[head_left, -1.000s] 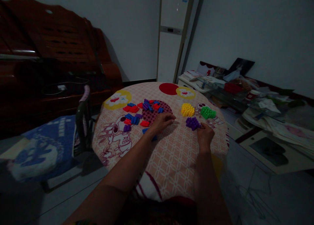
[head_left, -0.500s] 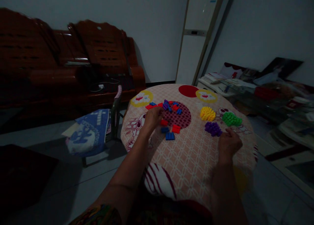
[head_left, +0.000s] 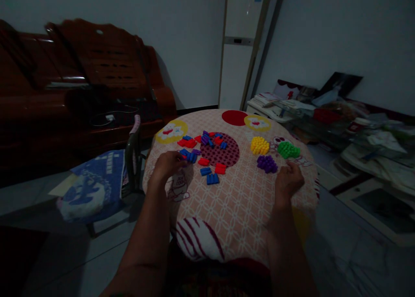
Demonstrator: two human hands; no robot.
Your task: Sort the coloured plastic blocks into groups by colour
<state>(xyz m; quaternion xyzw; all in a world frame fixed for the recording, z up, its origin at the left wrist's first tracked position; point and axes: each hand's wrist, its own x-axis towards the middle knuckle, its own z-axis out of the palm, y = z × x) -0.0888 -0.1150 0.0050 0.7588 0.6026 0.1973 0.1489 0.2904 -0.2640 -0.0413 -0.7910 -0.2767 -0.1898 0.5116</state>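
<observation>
My left hand is at the left of the table, fingers bent together beside small blue pieces. A bit of red shows at its fingertips, too small to make out. My right hand is closed with bent fingers, just right of a purple cluster of small pieces and below a green cluster. What its fingers hold, if anything, is hidden. A yellow cluster sits behind the purple one. Mid-table lie loose red pieces, a blue piece and a purple piece.
A patterned cloth covers the round table. To the left stands a chair with a blue cloth over its seat. Behind it is a wooden sofa. A cluttered glass-topped cabinet stands at the right.
My left hand has drawn back leftward from the middle pieces, uncovering blue and purple ones. My right hand has hardly moved over the table. The view has swung right.
</observation>
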